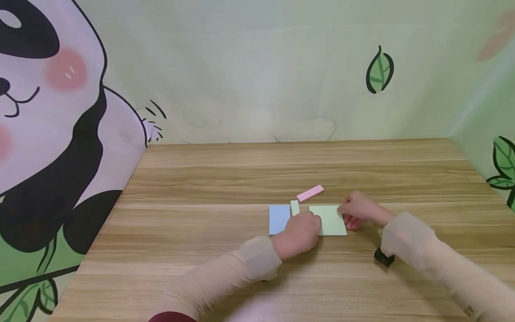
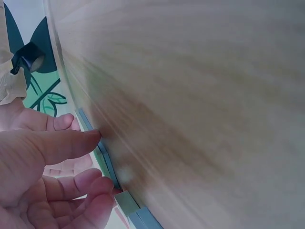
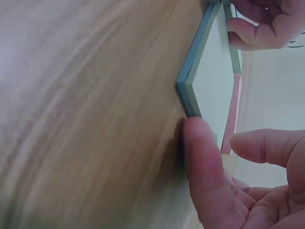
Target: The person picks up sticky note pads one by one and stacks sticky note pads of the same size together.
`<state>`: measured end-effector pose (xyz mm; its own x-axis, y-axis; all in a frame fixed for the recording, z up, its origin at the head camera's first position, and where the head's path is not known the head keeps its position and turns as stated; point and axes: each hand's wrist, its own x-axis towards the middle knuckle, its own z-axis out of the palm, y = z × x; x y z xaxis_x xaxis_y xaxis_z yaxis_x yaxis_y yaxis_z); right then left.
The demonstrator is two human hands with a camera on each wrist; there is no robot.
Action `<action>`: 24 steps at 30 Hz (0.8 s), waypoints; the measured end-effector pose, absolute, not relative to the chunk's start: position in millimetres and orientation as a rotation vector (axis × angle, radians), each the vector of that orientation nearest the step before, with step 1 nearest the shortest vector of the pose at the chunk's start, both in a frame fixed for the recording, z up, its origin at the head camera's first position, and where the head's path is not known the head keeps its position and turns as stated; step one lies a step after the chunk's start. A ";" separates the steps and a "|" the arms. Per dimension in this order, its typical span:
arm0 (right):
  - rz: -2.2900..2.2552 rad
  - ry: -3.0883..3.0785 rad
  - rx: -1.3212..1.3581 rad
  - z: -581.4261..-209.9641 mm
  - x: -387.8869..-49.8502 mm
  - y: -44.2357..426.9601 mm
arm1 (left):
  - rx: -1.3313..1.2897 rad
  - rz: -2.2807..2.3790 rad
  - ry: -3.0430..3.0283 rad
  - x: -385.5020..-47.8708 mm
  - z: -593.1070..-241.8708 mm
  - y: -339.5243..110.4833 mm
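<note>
A light green square sticky-note pad [image 1: 331,217] lies flat on the table between the hands. In the right wrist view it sits on a blue pad [image 3: 194,55], their edges nearly flush. My left hand [image 1: 302,232] is at its left side, fingers bent, thumb [image 2: 76,145] beside the stack's edge. At the right side, a finger [image 3: 202,148] of my right hand [image 1: 359,211] touches the near corner, while its thumb [image 3: 259,145] stands apart by the far corner. Left of my left hand lie a blue pad [image 1: 278,219] and a narrow light green strip pad [image 1: 295,207], partly hidden by it.
A narrow pink strip pad [image 1: 310,193] lies at a slant behind the green pad. The wood-grain table [image 1: 201,179] meets a wall with printed leaves [image 1: 380,70] at the back. A painted panda [image 1: 44,112] covers the left wall. A black device [image 1: 384,257] hangs under the right wrist.
</note>
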<state>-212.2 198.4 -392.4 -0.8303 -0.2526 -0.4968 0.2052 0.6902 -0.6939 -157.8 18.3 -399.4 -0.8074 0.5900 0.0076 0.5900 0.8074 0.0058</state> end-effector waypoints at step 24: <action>-1.127 2.296 0.007 -395.2 -210.8 199.3 | -0.943 -0.034 -3.018 -156.3 -399.5 18.3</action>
<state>-210.8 199.3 -395.2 -0.8342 -0.2387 -0.4971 0.2472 0.6440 -0.7240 -156.3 18.3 -399.5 -0.8218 0.5696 -0.0130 0.5692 0.8218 0.0264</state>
